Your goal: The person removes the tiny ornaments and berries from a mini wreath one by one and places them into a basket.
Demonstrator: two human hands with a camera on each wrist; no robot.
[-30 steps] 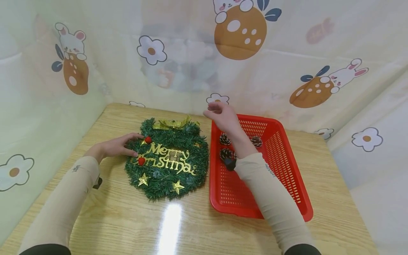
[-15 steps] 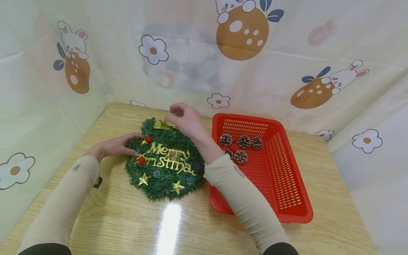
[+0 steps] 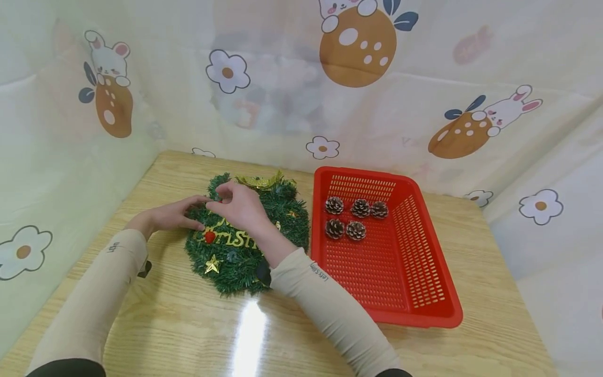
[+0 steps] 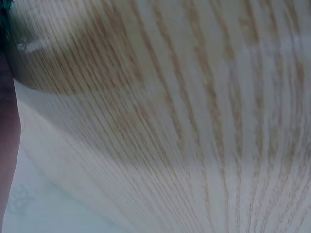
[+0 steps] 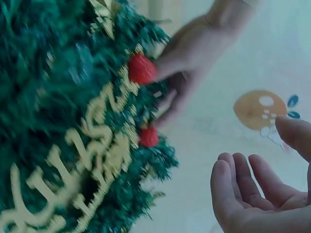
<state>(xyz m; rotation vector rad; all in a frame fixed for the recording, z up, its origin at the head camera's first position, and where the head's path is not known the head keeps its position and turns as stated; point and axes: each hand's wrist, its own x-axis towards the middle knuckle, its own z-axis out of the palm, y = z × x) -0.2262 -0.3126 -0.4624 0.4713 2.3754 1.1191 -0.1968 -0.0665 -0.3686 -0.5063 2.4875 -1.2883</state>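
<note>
A green tinsel wreath (image 3: 287,225) with gold "Merry Christmas" lettering, gold stars (image 3: 212,264), red berries (image 3: 209,237) and a gold bow (image 3: 261,180) lies on the table. My left hand (image 3: 176,213) holds its left edge; in the right wrist view its thumb is beside a red berry (image 5: 142,69). Over the wreath's upper left hovers my right hand (image 3: 241,207), covering part of the lettering. Its fingers (image 5: 223,184) are loosely curled with the thumb apart, and nothing shows between them. The left wrist view has mostly table, with a sliver of wreath (image 4: 4,22).
To the right of the wreath stands a red plastic basket (image 3: 426,251) with perforated walls. Several pine cones (image 3: 355,230) lie in its back left part. The wooden table (image 3: 188,324) ends at a patterned curtain (image 3: 278,115) behind and along the sides.
My right hand has travelled left from above the basket, across the bow, to the wreath's upper left. The pine cones are uncovered. My left hand has stayed in place.
</note>
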